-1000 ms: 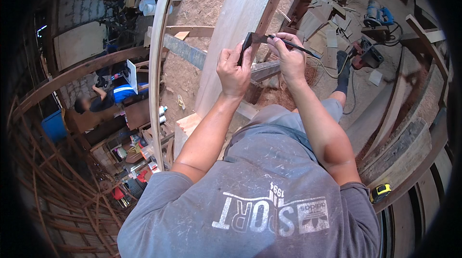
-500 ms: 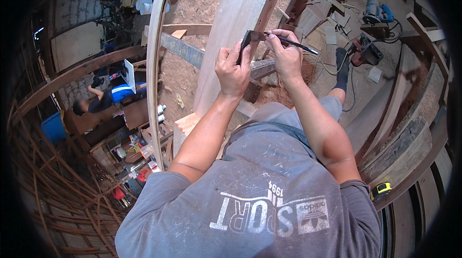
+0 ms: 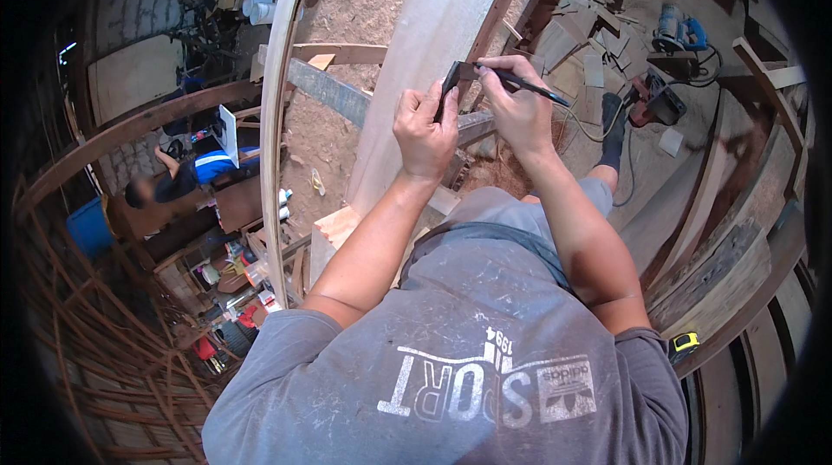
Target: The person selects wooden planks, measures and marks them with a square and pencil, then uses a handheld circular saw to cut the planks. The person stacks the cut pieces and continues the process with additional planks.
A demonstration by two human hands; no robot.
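Note:
Pinched upright between the thumb and fingers of my left hand (image 3: 425, 134) is a small dark flat block (image 3: 451, 78). My right hand (image 3: 522, 114) grips a slim black pen (image 3: 539, 90), its tip end at the block's upper right side; whether it touches cannot be made out. Both hands are in front of my body, above the near right side of a long pale wooden board (image 3: 433, 23). The lower part of the block is hidden by my left fingers.
At the left, a long narrow timber (image 3: 279, 118) stands between me and another person (image 3: 169, 179). A blue power tool (image 3: 678, 29), a reddish tool (image 3: 654, 101) and wood offcuts (image 3: 568, 32) lie at the far right. A yellow tape measure (image 3: 684, 344) rests on timber near right.
Both hands have shifted very slightly right, still holding the block and the pen. The pen stays at the block's upper end. The grips look the same.

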